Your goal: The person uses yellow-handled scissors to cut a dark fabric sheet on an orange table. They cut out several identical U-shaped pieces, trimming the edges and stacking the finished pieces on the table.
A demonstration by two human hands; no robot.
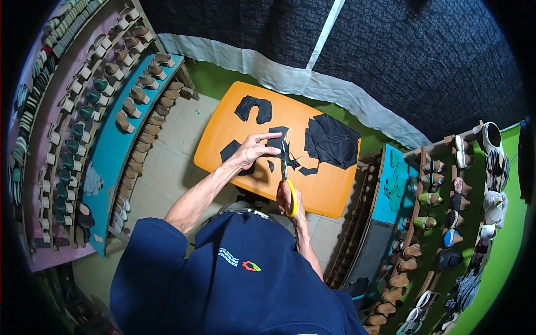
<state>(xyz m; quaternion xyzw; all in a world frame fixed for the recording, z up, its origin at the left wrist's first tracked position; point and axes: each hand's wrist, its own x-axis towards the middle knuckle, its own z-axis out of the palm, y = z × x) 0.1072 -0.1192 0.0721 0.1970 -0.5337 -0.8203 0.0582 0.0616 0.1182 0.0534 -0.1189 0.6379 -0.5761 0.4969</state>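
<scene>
In my right hand [296, 204] is a pair of scissors with yellow handles [292, 202]; their blades point away from me, at a piece of black fabric [277, 142]. My left hand [254, 149] pinches that same piece from its left side, over the orange table [223, 129]. Small black scraps [307, 171] lie near the blades. A U-shaped black cutout [254, 109] rests at the far left of the table. Another black piece [229, 151] sits partly behind my left wrist. To the right lies a heap of black fabric [333, 142].
Shelves with rows of shoes [71, 146] and brown shoe forms [134, 100] stand at the left. A turquoise shelf [397, 178] with green scraps and more shoe racks [424, 223] are at the right. A dark patterned curtain [402, 67] hangs behind the table.
</scene>
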